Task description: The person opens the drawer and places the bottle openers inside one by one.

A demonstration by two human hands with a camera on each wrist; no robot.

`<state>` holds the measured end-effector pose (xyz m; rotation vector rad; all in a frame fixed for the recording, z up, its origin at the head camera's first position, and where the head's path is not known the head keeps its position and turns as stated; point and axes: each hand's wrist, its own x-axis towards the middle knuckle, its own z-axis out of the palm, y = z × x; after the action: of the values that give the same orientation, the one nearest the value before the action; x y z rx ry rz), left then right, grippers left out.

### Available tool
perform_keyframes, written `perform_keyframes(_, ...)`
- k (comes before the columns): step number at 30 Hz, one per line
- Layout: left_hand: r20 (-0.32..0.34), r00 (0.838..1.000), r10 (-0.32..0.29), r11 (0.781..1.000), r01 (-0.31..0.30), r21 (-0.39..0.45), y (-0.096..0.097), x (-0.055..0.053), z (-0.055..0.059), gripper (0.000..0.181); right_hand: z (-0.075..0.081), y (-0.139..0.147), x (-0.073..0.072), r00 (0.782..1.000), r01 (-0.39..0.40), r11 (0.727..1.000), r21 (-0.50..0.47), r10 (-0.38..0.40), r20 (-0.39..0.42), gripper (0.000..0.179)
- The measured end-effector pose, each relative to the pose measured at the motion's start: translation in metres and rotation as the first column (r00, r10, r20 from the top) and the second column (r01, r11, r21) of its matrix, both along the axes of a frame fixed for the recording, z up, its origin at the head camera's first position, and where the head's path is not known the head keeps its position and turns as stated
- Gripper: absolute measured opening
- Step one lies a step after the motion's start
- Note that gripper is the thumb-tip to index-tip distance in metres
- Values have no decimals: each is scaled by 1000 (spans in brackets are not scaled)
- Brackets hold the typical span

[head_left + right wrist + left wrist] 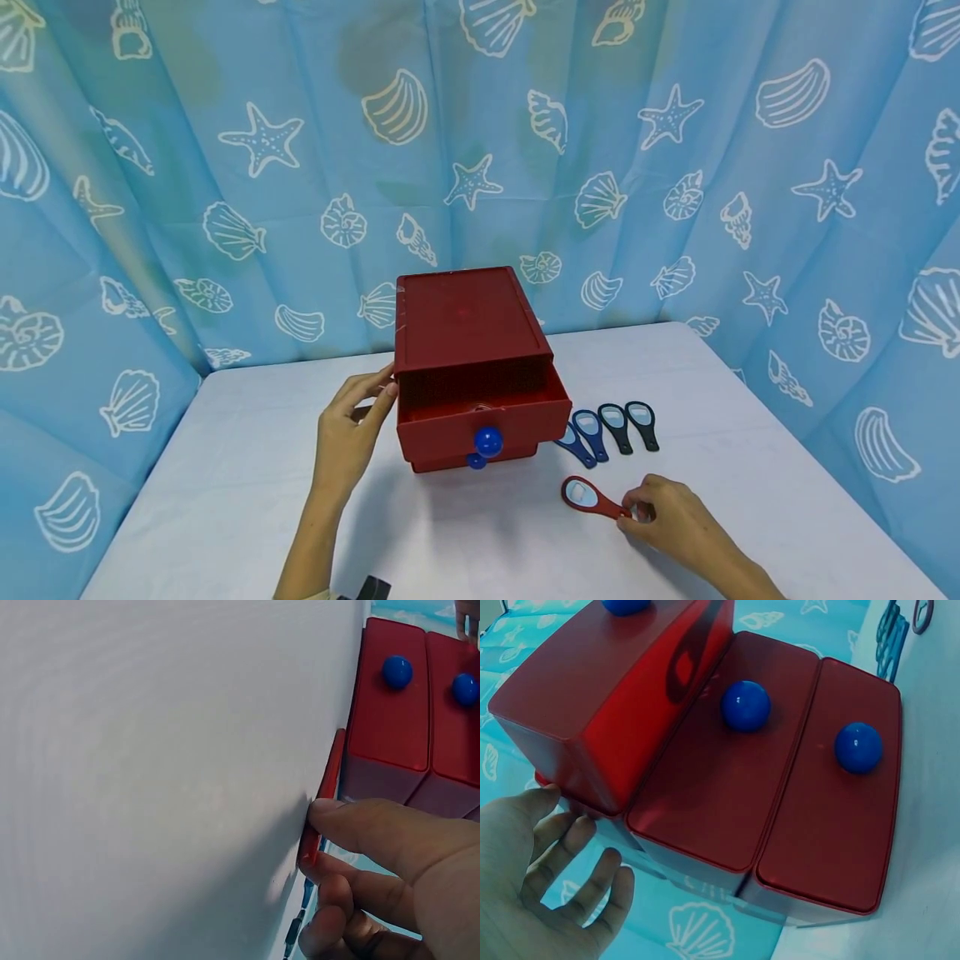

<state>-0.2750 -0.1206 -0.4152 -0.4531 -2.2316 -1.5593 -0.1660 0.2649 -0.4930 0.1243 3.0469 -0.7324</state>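
A red drawer cabinet (468,321) stands on the table with its top drawer (517,417) pulled out. At the cabinet's left side is my left hand (351,429), its fingers loosely spread and the fingertips at the side edge beside the open drawer. Dark through that drawer's red side shows a ring-headed shape (679,690). My right hand (671,512) pinches the handle end of a red bottle opener (581,493) between thumb and fingers. The opener lies close over the white tabletop, its ring head towards the cabinet.
Beside the cabinet's right side lie several more openers in a row, blue ones (588,429) and black ones (615,421). Blue round knobs (488,442) stick out from the drawer fronts. Behind the white table (255,467) hangs a blue seashell curtain (315,183).
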Motion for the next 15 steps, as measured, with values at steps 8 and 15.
perform_keyframes(8,-3,1000,-4,1000,4,2,1,0,-1,35,0,1,5,998,-10,1000,15,11,-65,17)
perform_keyframes(15,-9,1000,14,1000,-14,-8,1,0,-1,36,9,6,9,989,-33,999,1,33,-141,14)
